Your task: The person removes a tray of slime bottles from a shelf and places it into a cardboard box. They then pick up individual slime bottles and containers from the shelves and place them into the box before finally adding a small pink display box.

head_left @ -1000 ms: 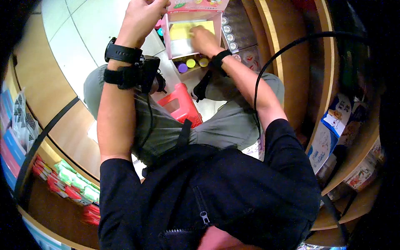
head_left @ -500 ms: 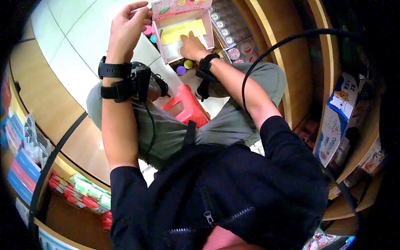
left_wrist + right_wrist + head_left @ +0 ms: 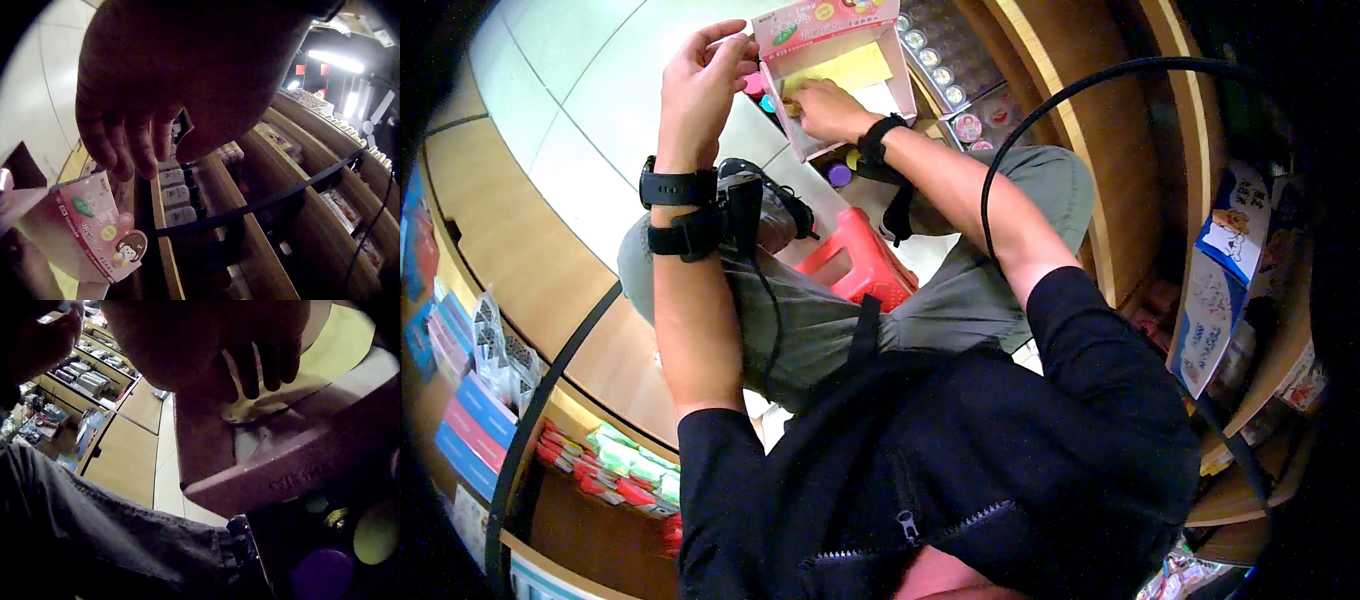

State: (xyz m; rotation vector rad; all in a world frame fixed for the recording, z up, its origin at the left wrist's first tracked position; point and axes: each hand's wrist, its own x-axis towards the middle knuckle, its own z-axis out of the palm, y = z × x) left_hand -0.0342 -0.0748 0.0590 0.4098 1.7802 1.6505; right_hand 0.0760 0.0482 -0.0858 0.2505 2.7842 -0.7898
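Observation:
A pink cardboard box (image 3: 907,80) stands with its printed lid (image 3: 825,25) raised at the top of the head view. Inside lies a yellow sheet (image 3: 858,68) over a white bottom. My right hand (image 3: 832,112) reaches into the box, fingertips at the sheet's left end. In the right wrist view its fingers (image 3: 270,369) point down onto the yellow sheet (image 3: 340,344), just behind the box's near wall (image 3: 269,472). Beside the box's left edge my left hand (image 3: 700,90) is raised, fingers loosely bent, with nothing in it; the lid (image 3: 94,219) stands below it in the left wrist view.
Round-capped containers, one with a purple cap (image 3: 839,175), sit under the box's near edge. A red plastic stool (image 3: 865,260) stands between the legs. Wooden shelves (image 3: 1090,140) with goods curve along the right; silver-topped jars (image 3: 942,75) line up beside the box.
My right hand has moved from the right part of the box to the left end of the yellow sheet. My left hand has come down and left from the lid's edge.

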